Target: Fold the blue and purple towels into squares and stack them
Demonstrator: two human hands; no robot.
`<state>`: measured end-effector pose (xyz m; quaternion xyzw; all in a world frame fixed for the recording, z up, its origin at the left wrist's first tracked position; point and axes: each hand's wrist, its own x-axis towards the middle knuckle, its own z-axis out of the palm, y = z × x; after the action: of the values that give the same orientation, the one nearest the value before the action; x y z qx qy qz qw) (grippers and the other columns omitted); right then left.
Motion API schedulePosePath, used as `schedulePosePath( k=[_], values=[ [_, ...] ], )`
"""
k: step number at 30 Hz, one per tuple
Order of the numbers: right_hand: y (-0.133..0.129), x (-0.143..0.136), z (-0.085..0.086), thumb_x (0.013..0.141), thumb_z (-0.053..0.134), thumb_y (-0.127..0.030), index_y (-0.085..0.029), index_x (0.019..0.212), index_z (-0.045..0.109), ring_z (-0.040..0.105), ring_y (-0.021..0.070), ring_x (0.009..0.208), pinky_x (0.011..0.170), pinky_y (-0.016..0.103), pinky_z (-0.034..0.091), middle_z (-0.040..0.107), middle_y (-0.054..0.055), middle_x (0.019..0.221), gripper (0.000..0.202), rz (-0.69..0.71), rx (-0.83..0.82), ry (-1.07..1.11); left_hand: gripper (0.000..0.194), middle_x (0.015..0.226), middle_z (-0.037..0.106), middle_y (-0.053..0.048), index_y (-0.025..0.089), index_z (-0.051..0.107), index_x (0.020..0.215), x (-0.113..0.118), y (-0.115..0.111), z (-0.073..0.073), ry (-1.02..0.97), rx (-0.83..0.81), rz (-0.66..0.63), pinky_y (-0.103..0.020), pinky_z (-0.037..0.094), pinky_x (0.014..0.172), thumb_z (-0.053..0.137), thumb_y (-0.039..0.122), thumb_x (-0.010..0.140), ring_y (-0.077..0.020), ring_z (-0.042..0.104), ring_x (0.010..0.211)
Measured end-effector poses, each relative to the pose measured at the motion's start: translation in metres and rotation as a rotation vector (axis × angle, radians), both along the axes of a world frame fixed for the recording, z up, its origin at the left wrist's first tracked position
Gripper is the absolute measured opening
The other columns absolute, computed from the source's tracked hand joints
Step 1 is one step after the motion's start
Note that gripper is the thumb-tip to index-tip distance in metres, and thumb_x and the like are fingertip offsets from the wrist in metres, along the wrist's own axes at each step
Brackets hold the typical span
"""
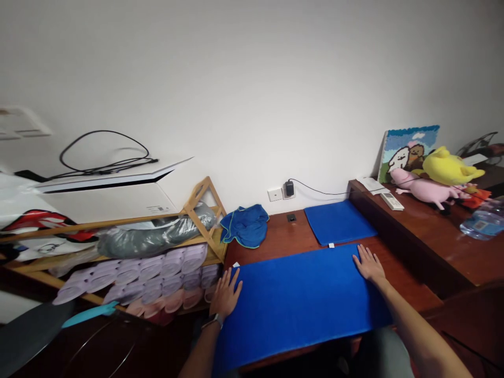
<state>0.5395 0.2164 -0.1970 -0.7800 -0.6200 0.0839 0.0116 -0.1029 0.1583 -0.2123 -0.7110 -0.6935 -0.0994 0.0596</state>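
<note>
A blue cloth [291, 299] lies spread flat over the front of the brown wooden desk [279, 232]. My left hand [226, 294], with a watch on its wrist, rests at the cloth's left edge, fingers stretched out. At the far right corner, my right hand [369, 263] presses flat on the cloth, its fingers apart. Behind it lies a smaller, folded blue cloth [339, 221]. A crumpled blue cloth [247, 226] with a light green edge sits at the desk's back left corner. Neither hand grips anything.
On the left, a wooden rack [205, 231] carries lilac slippers [157, 268] and a white box [106, 202]. A black charger [289, 188] is plugged into the wall. The raised right surface holds a remote control [392, 201], plush toys [449, 168] and a plastic bottle [482, 224].
</note>
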Motion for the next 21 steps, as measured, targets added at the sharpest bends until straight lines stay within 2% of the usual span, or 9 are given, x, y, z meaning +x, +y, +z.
schedulePosePath(
  k=[3, 7, 10, 12, 14, 16, 18, 21],
  values=[
    [0.002, 0.002, 0.007, 0.102, 0.009, -0.055, -0.013, 0.169, 0.015, 0.011, 0.0235, 0.163, 0.132, 0.045, 0.012, 0.015, 0.002, 0.176, 0.079, -0.003, -0.036, 0.004, 0.062, 0.171, 0.037, -0.013, 0.025, 0.038, 0.163, 0.000, 0.001, 0.001, -0.008, -0.014, 0.005, -0.055, 0.031, 0.126, 0.031, 0.051, 0.108, -0.0316, 0.035, 0.157],
    [0.002, -0.002, 0.020, 0.102, 0.013, -0.055, -0.013, 0.169, 0.018, 0.014, 0.0253, 0.163, 0.131, 0.048, 0.014, 0.015, 0.004, 0.176, 0.079, 0.000, -0.090, 0.014, 0.062, 0.171, 0.036, -0.012, 0.024, 0.039, 0.163, 0.004, -0.001, 0.009, -0.025, -0.067, 0.010, -0.053, 0.029, 0.127, 0.033, 0.051, 0.107, -0.0298, 0.034, 0.157],
    [-0.009, -0.035, 0.026, 0.104, 0.015, -0.049, -0.011, 0.168, 0.023, 0.013, 0.0260, 0.163, 0.132, 0.048, 0.013, 0.020, 0.006, 0.175, 0.074, 0.094, 0.076, -0.009, 0.063, 0.171, 0.034, -0.013, 0.020, 0.038, 0.163, 0.012, -0.007, 0.015, -0.056, -0.039, -0.003, -0.052, 0.028, 0.128, 0.030, 0.049, 0.108, -0.0282, 0.031, 0.158],
    [-0.023, -0.078, 0.030, 0.105, 0.016, -0.046, -0.013, 0.167, 0.027, 0.014, 0.0250, 0.163, 0.132, 0.047, 0.012, 0.024, 0.006, 0.174, 0.071, 0.261, 0.212, 0.022, 0.062, 0.171, 0.035, -0.012, 0.019, 0.040, 0.162, 0.019, -0.011, 0.018, -0.072, 0.009, -0.051, -0.051, 0.028, 0.128, 0.028, 0.048, 0.109, -0.0268, 0.031, 0.159],
    [-0.038, -0.133, 0.035, 0.107, 0.019, -0.048, -0.017, 0.167, 0.030, 0.017, 0.0242, 0.162, 0.132, 0.048, 0.013, 0.027, 0.005, 0.173, 0.068, 0.453, 0.261, 0.101, 0.060, 0.170, 0.037, -0.011, 0.020, 0.043, 0.161, 0.024, -0.012, 0.021, -0.077, 0.042, -0.115, -0.050, 0.029, 0.129, 0.028, 0.049, 0.110, -0.0257, 0.032, 0.158],
    [-0.050, -0.194, 0.043, 0.108, 0.020, -0.049, -0.019, 0.167, 0.030, 0.020, 0.0244, 0.161, 0.132, 0.049, 0.015, 0.029, 0.005, 0.172, 0.067, 0.585, 0.241, 0.189, 0.059, 0.169, 0.040, -0.010, 0.021, 0.046, 0.159, 0.023, -0.010, 0.023, -0.078, 0.056, -0.136, -0.050, 0.030, 0.128, 0.029, 0.048, 0.110, -0.0257, 0.034, 0.158],
    [-0.056, -0.255, 0.054, 0.108, 0.021, -0.049, -0.018, 0.167, 0.030, 0.022, 0.0248, 0.161, 0.132, 0.050, 0.016, 0.030, 0.007, 0.172, 0.067, 0.667, 0.193, 0.263, 0.059, 0.168, 0.041, -0.012, 0.019, 0.046, 0.159, 0.016, -0.006, 0.024, -0.079, 0.048, -0.103, -0.051, 0.031, 0.128, 0.031, 0.047, 0.109, -0.0266, 0.036, 0.157],
    [-0.055, -0.336, 0.064, 0.108, 0.024, -0.048, -0.015, 0.166, 0.030, 0.022, 0.0252, 0.161, 0.132, 0.048, 0.017, 0.029, 0.009, 0.172, 0.068, 0.753, 0.112, 0.340, 0.060, 0.167, 0.042, -0.014, 0.019, 0.045, 0.160, 0.000, 0.000, 0.016, -0.083, 0.009, -0.044, -0.051, 0.032, 0.127, 0.033, 0.048, 0.108, -0.0280, 0.038, 0.156]
  ],
)
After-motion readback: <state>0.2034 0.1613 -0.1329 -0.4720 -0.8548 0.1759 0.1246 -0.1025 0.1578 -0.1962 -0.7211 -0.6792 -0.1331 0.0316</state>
